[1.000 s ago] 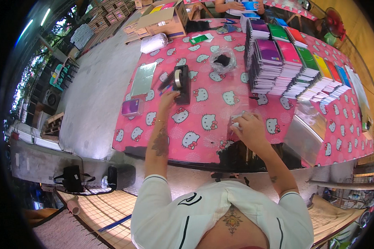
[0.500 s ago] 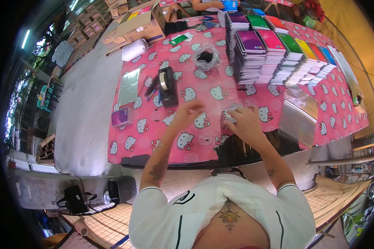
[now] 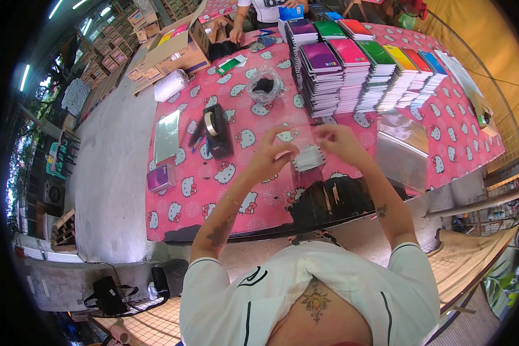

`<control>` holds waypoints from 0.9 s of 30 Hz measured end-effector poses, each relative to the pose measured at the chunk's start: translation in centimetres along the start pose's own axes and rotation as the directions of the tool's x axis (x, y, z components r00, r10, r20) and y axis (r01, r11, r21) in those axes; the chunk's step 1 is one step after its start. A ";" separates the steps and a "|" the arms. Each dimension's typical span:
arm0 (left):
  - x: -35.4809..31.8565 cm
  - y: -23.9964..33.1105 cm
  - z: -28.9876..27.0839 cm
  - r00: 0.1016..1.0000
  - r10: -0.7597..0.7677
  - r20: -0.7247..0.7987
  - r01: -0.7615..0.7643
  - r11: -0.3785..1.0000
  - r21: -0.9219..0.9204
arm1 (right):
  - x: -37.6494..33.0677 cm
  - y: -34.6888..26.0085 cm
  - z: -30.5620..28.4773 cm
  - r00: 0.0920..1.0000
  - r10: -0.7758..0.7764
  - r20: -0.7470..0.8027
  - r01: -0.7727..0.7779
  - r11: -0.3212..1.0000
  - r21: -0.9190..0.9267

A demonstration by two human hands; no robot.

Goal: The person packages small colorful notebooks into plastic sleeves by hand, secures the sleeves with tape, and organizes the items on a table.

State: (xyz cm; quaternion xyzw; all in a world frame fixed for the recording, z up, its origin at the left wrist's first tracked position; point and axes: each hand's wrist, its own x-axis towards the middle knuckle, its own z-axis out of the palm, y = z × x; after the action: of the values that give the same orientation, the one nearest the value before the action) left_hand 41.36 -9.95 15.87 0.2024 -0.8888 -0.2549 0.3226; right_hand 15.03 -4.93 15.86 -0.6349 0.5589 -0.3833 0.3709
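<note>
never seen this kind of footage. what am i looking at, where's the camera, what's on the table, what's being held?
No robot: a person works bare-handed. A fisheye camera on their head looks down, so straight edges bend. Left hand and right hand together hold a small clear packet with something white inside, above a pink patterned table. On it lie a black tape dispenser, stacks of coloured notebooks, clear sleeves and a small bag of dark bits. Another person's hand shows at the far edge.
</note>
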 end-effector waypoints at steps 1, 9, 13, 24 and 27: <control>0.0 -0.1 0.1 1.000 -0.013 -0.014 0.013 1.000 -0.008 | -0.5 0.5 0.0 0.994 0.045 -0.097 0.002 0.897 0.441; 0.8 -0.2 2.5 0.998 -0.011 -0.065 0.017 0.996 0.088 | -4.7 3.7 3.1 0.857 -0.483 0.180 0.516 0.798 -0.311; 2.7 -0.7 4.3 0.994 0.104 -0.028 -0.096 0.975 0.201 | -4.8 4.9 4.3 0.858 -0.473 0.198 0.512 0.808 -0.291; -0.1 -2.0 6.7 0.750 -0.662 -0.024 0.510 0.600 -0.616 | -1.4 7.9 5.1 0.991 -0.022 -0.132 0.090 0.844 0.529; -0.7 -3.1 6.5 0.725 -0.662 0.189 0.642 0.550 -0.535 | 1.9 8.1 4.6 0.997 -0.062 0.050 0.031 0.882 0.470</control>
State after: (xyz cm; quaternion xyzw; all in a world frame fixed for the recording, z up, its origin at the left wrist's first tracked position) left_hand 38.03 -9.88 9.42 0.4161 -0.6261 -0.6038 0.2651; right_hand 15.90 -7.43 6.68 -0.5517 0.4224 -0.4952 0.5215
